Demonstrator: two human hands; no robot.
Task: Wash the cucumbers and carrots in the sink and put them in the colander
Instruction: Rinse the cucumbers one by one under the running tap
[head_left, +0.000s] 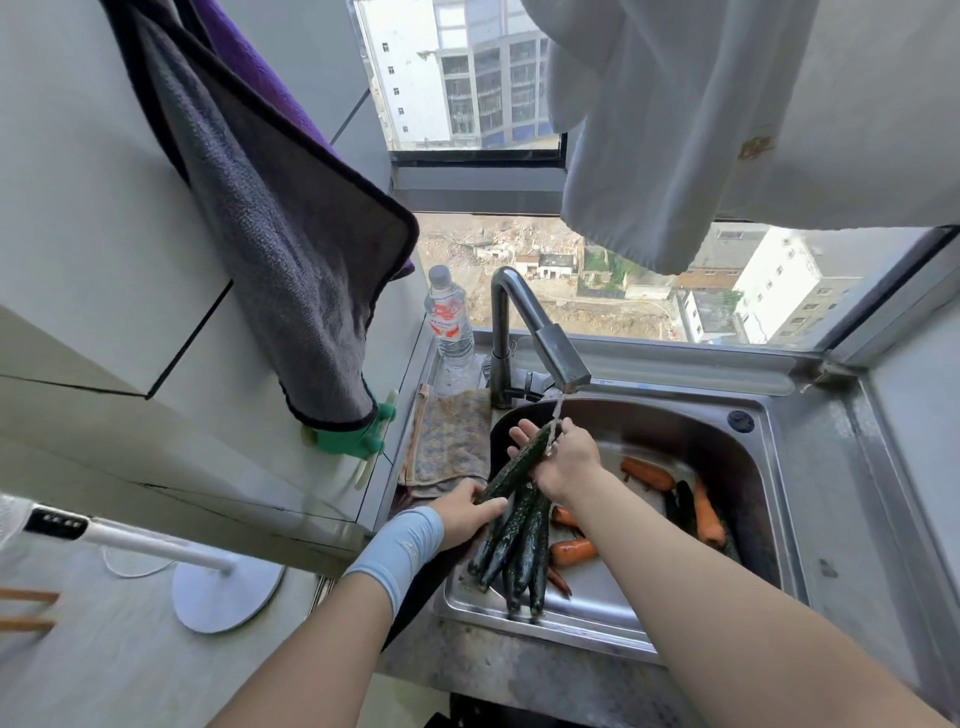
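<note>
Over a steel sink (769, 415) below a window (571, 291), under the running tap (524, 322): grips one cucumber (519, 465) slantwise, left hand (470, 512) curled round the low end, right hand (563, 460) wrapped round the top. More cucumbers (519, 551) and carrots (649, 474) lying in the sink beneath. Hemmed on the left by bottle (449, 317), dishcloth (452, 441), hanging grey towel (291, 249); open steel ledge (831, 467) on the right.

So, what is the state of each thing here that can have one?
faucet: on, water running
held cucumber: under the stream
left hand: grips its lower end
right hand: grips its upper part
other cucumbers: lying in the sink
carrots: lying in the sink
bottle: upright, capped
</note>
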